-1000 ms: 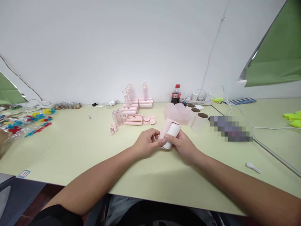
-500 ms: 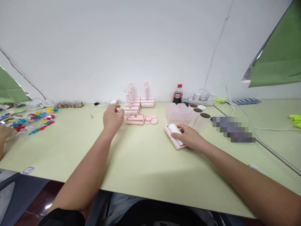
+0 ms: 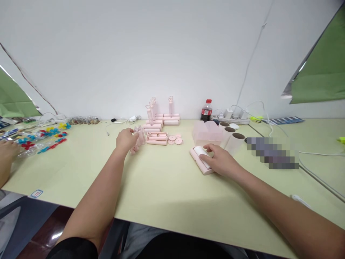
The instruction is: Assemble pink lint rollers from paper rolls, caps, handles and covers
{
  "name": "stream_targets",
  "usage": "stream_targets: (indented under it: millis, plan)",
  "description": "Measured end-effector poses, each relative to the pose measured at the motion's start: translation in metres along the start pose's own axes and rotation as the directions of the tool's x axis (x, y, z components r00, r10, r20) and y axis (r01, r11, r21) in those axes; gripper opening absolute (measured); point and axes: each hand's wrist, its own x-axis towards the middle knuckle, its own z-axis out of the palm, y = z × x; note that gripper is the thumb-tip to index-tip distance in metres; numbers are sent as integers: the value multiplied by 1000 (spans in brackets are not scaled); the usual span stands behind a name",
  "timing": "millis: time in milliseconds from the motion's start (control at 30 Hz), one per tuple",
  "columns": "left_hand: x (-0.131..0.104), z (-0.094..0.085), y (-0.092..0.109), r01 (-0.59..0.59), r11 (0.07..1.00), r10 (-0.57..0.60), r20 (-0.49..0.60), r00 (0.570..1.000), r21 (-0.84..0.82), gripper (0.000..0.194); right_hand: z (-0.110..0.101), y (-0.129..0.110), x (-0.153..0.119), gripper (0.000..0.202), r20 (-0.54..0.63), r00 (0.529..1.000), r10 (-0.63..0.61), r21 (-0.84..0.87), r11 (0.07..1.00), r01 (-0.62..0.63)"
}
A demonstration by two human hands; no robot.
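Note:
My left hand (image 3: 126,142) has its fingers curled at a group of translucent pink handles (image 3: 140,136), its fingertips closed on one; the grip is partly hidden. Just right of them lies an open pink case (image 3: 157,138), beside several round pink discs (image 3: 178,141). My right hand (image 3: 222,158) grips a white roll (image 3: 202,157) resting in a pink case (image 3: 198,164) tilted on the table. Behind, more pink cases (image 3: 171,120) carry upright pink handles (image 3: 170,107) with heart-shaped tops.
Translucent pink boxes (image 3: 207,133) and rolls with brown cores (image 3: 238,136) stand at right, near a cola bottle (image 3: 206,110) and a power strip (image 3: 237,121). Cables cross the right side. Another person's hand (image 3: 8,154) is at far left near colourful pieces (image 3: 50,135).
My left hand has moved slightly left and down, and its fingers have closed; the translucent handles beside it show more clearly. My right hand stays on the roll. The view has shifted slightly.

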Motion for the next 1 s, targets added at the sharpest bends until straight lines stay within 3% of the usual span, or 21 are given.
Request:
stream_targets:
  millis: [100,167,233,300,367,400,467,567,600,633,667,700,767,800,833,867,933,1000]
  plan:
    - [2,-7,-3,-13,994,-2,-138,990,-106,28,-1,-2,-2,47,-113,990,-81,-35,996,77]
    - [1,-17,-2,-66,970,-9,-302,953,-235,22,-2,-6,-5,43,-216,967,-138,-31,990,134]
    - [-3,-25,3,-176,882,-21,-412,911,-436,19,-2,-10,-10,37,-284,936,-208,15,975,222]
    - [-13,-29,14,-251,685,-4,-349,937,-684,19,-1,-14,-16,30,-308,897,-317,73,932,355]
    - [-29,-24,28,-147,446,125,-101,987,-883,22,3,-17,-22,26,-309,840,-446,105,862,497]
    - [-40,-19,35,-39,369,229,50,972,-929,23,4,-18,-25,27,-306,806,-507,113,821,560]
    - [-67,-2,50,147,306,435,276,857,-941,28,8,-20,-32,35,-312,728,-610,131,732,669]
    - [-107,25,69,331,390,627,511,588,-859,37,9,-23,-39,46,-347,606,-716,161,591,790]
    - [-117,32,73,351,442,652,564,506,-826,39,9,-24,-41,45,-358,572,-738,166,552,817]
    - [-123,37,75,332,480,671,584,458,-812,40,8,-24,-42,42,-370,548,-751,170,525,834]
    - [-126,39,76,261,521,686,581,439,-813,42,8,-25,-43,39,-377,536,-755,173,511,842]
    - [-124,38,74,131,567,699,559,446,-813,43,6,-26,-43,35,-385,535,-752,176,509,842]
    - [-109,31,65,-266,660,716,480,507,-703,41,4,-26,-43,29,-410,553,-725,182,529,829]
    - [-97,24,57,-478,689,718,426,550,-544,38,4,-27,-42,25,-427,559,-710,187,536,823]
    - [-83,16,48,-607,718,696,374,613,-341,33,3,-27,-41,21,-447,561,-697,196,535,822]
    - [-69,7,38,-660,738,662,333,671,-139,28,3,-27,-41,17,-468,559,-685,211,527,823]
    - [-42,-9,19,-609,771,548,294,783,185,32,4,-27,-41,11,-497,566,-657,269,504,821]
    - [-24,-21,3,-513,792,426,302,853,332,42,6,-27,-41,10,-476,613,-631,347,506,790]
